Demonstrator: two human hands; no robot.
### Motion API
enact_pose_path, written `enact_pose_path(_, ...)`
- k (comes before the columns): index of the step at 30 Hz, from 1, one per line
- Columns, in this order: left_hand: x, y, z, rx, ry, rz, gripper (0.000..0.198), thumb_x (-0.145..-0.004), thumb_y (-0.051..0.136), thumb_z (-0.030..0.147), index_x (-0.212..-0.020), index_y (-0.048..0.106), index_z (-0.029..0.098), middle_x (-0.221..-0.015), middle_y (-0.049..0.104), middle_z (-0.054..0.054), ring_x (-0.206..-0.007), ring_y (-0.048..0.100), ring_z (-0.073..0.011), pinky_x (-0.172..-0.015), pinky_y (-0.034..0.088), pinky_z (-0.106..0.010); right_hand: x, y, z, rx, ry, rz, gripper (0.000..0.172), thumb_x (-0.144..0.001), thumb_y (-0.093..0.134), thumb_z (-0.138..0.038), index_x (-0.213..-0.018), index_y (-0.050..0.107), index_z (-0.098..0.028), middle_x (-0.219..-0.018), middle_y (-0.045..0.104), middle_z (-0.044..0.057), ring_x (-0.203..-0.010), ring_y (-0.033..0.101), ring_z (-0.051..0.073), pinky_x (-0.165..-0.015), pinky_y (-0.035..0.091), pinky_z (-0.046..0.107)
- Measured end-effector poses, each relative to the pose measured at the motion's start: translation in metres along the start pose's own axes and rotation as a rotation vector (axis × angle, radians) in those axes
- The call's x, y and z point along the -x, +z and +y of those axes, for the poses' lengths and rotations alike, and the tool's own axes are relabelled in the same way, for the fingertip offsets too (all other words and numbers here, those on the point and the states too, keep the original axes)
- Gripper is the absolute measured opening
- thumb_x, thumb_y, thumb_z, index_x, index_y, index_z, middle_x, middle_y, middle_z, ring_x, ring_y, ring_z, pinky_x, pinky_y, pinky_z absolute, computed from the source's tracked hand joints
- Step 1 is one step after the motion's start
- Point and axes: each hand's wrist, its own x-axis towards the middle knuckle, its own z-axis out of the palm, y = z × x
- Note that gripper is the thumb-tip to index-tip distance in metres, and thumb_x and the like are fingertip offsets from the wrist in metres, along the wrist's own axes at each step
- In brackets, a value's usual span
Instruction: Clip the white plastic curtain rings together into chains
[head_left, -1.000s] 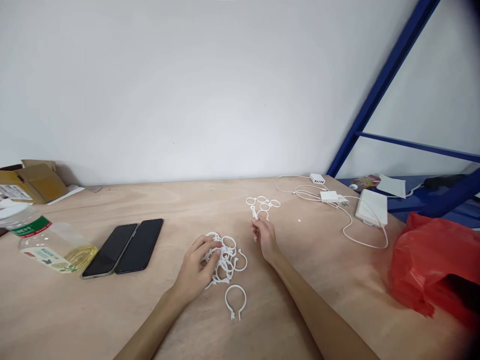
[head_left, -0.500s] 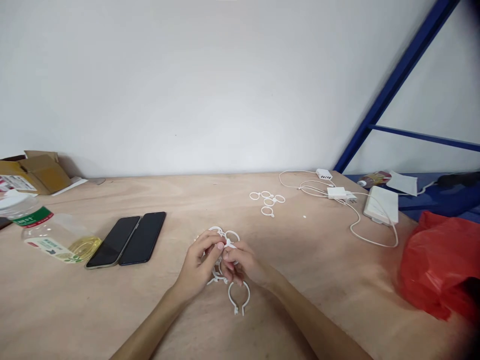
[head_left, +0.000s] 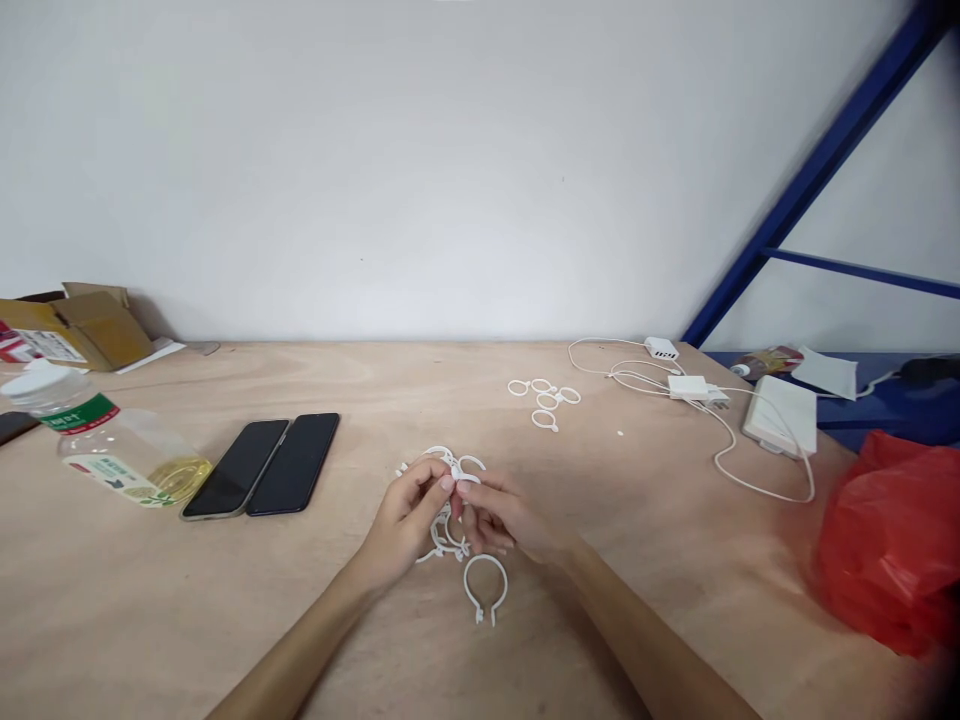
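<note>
My left hand (head_left: 409, 515) and my right hand (head_left: 506, 505) meet at the middle of the table. Between their thumbs and fingertips they pinch a white plastic ring clip (head_left: 466, 479), partly covered by the fingers. Beneath and behind the hands lies a loose pile of white ring clips (head_left: 448, 543), much of it hidden. One separate ring clip (head_left: 486, 590) with its ends apart lies just in front of the right hand. Farther back on the table is a cluster of several closed white rings (head_left: 547, 401).
On the left are two dark phones (head_left: 294, 465), a clear bottle (head_left: 120, 450) lying tilted, and a cardboard box (head_left: 105, 330). White cables and chargers (head_left: 688, 388), a white box (head_left: 781, 415) and a red plastic bag (head_left: 892, 540) occupy the right. A wall stands behind the wooden table (head_left: 150, 620).
The view has shifted slightly, so everything sits a little farther right. My right-hand fingers have shifted their pinch on the ring clip; both hands remain together over the pile.
</note>
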Motion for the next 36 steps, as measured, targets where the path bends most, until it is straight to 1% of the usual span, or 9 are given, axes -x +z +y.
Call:
enact_pose_path(6, -0.001, -0.005, -0.009, 0.226, -0.204, -0.063, 0.031, -0.083, 0.059, 0.043, -0.070, 0.052, 0.015, -0.066, 0.047, 0.002, -0.060, 0.043, -0.0098, -0.057, 0.033, -0.022, 0.001, -0.005, -0.003, -0.086, -0.052, 0.121, 0.032, -0.078, 0.062, -0.048, -0.068, 0.056, -0.018, -0.038, 0.032, -0.011, -0.035, 0.021, 0.005, -0.035, 0.017, 0.019)
enact_pose_path(13, 0.000, 0.000, 0.001, 0.580, -0.329, -0.132, 0.030, -0.080, 0.064, 0.038, -0.067, 0.050, 0.015, -0.067, 0.051, 0.000, -0.058, 0.051, -0.0113, -0.059, 0.042, -0.025, 0.001, 0.008, -0.004, -0.307, -0.094, -0.002, 0.031, -0.079, 0.064, -0.043, -0.065, 0.059, -0.015, -0.045, 0.036, -0.008, -0.040, 0.027, 0.005, -0.043, 0.032, 0.021)
enact_pose_path(16, 0.000, 0.000, 0.005, 0.678, -0.338, -0.180, 0.024, -0.081, 0.063, 0.033, -0.071, 0.055, 0.013, -0.070, 0.054, -0.002, -0.059, 0.054, -0.0125, -0.058, 0.045, -0.026, -0.002, 0.012, 0.001, -0.387, -0.129, -0.033, 0.029, -0.080, 0.063, -0.041, -0.071, 0.064, -0.014, -0.046, 0.038, -0.007, -0.042, 0.035, 0.007, -0.049, 0.040, 0.025)
enact_pose_path(21, -0.001, -0.003, 0.008, 0.812, -0.299, -0.182, 0.022, -0.080, 0.064, 0.027, -0.065, 0.055, 0.013, -0.069, 0.051, -0.002, -0.065, 0.053, -0.0125, -0.062, 0.047, -0.025, -0.005, 0.013, 0.007, -0.616, -0.154, -0.036, 0.030, -0.079, 0.066, -0.037, -0.059, 0.056, -0.017, -0.047, 0.026, -0.009, -0.040, 0.030, 0.006, -0.055, 0.046, 0.028)
enact_pose_path(25, -0.001, -0.004, 0.006, 0.730, -0.257, -0.179, 0.024, -0.082, 0.062, 0.031, -0.066, 0.055, 0.014, -0.070, 0.051, -0.002, -0.069, 0.054, -0.0143, -0.066, 0.046, -0.027, -0.007, 0.011, 0.008, -0.597, -0.165, -0.013, 0.029, -0.079, 0.064, -0.038, -0.061, 0.055, -0.017, -0.049, 0.027, -0.009, -0.043, 0.032, 0.007, -0.058, 0.045, 0.030)
enact_pose_path(28, -0.001, -0.006, -0.001, 0.412, -0.164, -0.078, 0.024, -0.084, 0.060, 0.035, -0.070, 0.058, 0.016, -0.069, 0.052, -0.001, -0.064, 0.050, -0.0129, -0.064, 0.042, -0.026, -0.011, -0.003, 0.010, -0.324, -0.175, 0.229, 0.024, -0.078, 0.063, -0.039, -0.068, 0.061, -0.017, -0.051, 0.034, -0.007, -0.047, 0.036, 0.009, -0.056, 0.040, 0.028)
enact_pose_path(32, 0.000, -0.008, -0.008, -0.303, 0.093, 0.076, 0.018, -0.086, 0.056, 0.030, -0.074, 0.063, 0.017, -0.075, 0.055, -0.002, -0.072, 0.051, -0.0149, -0.068, 0.039, -0.027, -0.013, -0.045, 0.015, 0.495, -0.299, 0.863, 0.019, -0.079, 0.057, -0.034, -0.077, 0.065, -0.016, -0.068, 0.056, 0.002, -0.067, 0.050, 0.017, -0.068, 0.040, 0.032)
enact_pose_path(34, 0.002, -0.007, -0.011, -0.542, 0.225, 0.076, 0.015, -0.087, 0.054, 0.025, -0.080, 0.064, 0.018, -0.081, 0.057, -0.004, -0.080, 0.053, -0.0169, -0.074, 0.041, -0.029, -0.009, -0.068, 0.017, 0.895, -0.304, 1.038, 0.021, -0.081, 0.051, -0.029, -0.088, 0.067, -0.016, -0.081, 0.060, 0.007, -0.083, 0.052, 0.022, -0.079, 0.039, 0.035)
enact_pose_path(36, 0.003, -0.006, -0.014, -0.686, 0.311, 0.071, 0.012, -0.087, 0.053, 0.022, -0.086, 0.065, 0.019, -0.086, 0.058, -0.005, -0.084, 0.055, -0.0183, -0.077, 0.043, -0.031, -0.005, -0.086, 0.018, 1.164, -0.163, 1.129, 0.031, -0.081, 0.051, -0.025, -0.106, 0.065, -0.014, -0.096, 0.058, 0.013, -0.096, 0.050, 0.027, -0.085, 0.037, 0.039)
